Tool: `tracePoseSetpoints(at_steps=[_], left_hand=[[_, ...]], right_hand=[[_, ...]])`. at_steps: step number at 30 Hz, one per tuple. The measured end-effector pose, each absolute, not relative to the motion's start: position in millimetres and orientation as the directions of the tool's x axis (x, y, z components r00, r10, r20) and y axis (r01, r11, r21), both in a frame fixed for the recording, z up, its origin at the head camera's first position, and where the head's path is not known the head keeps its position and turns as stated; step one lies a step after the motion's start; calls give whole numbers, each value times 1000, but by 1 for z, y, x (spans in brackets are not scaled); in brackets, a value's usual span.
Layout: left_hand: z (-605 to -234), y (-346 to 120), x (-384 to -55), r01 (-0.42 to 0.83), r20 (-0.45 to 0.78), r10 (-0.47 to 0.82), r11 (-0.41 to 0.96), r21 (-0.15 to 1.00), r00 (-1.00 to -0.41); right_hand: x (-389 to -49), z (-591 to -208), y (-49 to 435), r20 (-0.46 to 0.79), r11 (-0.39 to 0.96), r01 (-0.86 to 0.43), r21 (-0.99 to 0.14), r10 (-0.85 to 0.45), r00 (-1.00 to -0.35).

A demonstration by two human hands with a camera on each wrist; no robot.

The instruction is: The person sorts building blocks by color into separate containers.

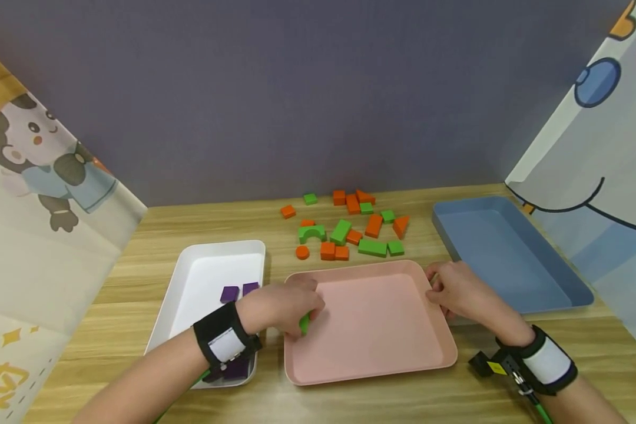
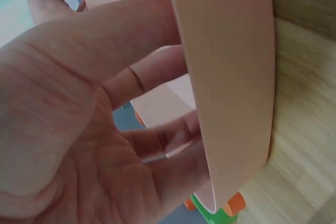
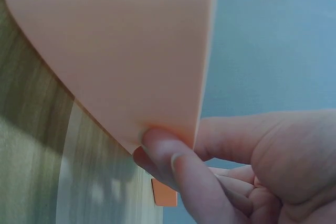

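Green block (image 1: 304, 324) held by left fingers (image 1: 314, 302), pink tray (image 1: 373, 324) pinched by right fingers (image 3: 195, 182)

A dark grey wall (image 1: 318, 100) backs the wood-grain table (image 1: 122, 306) between 2 cartoon-printed panels (image 1: 32, 265).

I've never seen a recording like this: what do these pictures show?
There is no robot: a person's bare left hand and right hand are at work. The wide picture comes from a head-worn camera, the close ones from a camera on each wrist. On the table are a white tray with purple blocks, a pink tray and a blue tray; orange blocks and green blocks lie beyond the pink one. The left hand seems to pinch another green block, mostly hidden; the right pinches the pink tray's edge.
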State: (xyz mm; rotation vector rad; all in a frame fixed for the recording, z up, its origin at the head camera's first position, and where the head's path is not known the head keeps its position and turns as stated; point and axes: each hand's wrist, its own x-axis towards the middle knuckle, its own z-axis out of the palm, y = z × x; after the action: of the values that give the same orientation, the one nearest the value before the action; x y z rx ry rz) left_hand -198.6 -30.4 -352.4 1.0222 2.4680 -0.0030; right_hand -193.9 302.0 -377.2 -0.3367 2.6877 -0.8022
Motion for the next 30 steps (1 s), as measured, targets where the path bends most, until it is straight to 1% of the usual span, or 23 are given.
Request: tracePoseSetpoints(at_steps=[5,7,11,14,18,22,26,30], left_hand=[[-352,-26,-196,679,-447,643,727,100,-622],[-351,-26,-195,678,-455,637,729,93,-622],[-344,-28,-195,645,-470,626,750,146,-622],[-338,-30,-197,638,-465,643,745,195,-608],[-332,-32,-203,665,-438,670,721,193,-599],[-324,-33,-211,704,-370,703,692,159,-607],[-316,-36,-223,734,-238,744,663,146,-625],[-314,-41,-242,712,-124,728,686,152,-674]], right_hand=[[-194,-377,302,-229,816,-135,-563,-311,-923],[-194,-376,302,-232,815,-131,-565,-309,-922],[-194,-376,301,-233,810,-124,-574,-307,-923],[-194,-375,301,-235,807,-122,-577,-307,-922],[-194,-375,301,-241,807,-120,-578,-310,-920],[-194,-375,301,-251,813,-114,-570,-305,-919],[-195,-375,301,-257,818,-105,-566,-296,-920],[-195,-375,301,-254,822,-107,-559,-293,-922]])
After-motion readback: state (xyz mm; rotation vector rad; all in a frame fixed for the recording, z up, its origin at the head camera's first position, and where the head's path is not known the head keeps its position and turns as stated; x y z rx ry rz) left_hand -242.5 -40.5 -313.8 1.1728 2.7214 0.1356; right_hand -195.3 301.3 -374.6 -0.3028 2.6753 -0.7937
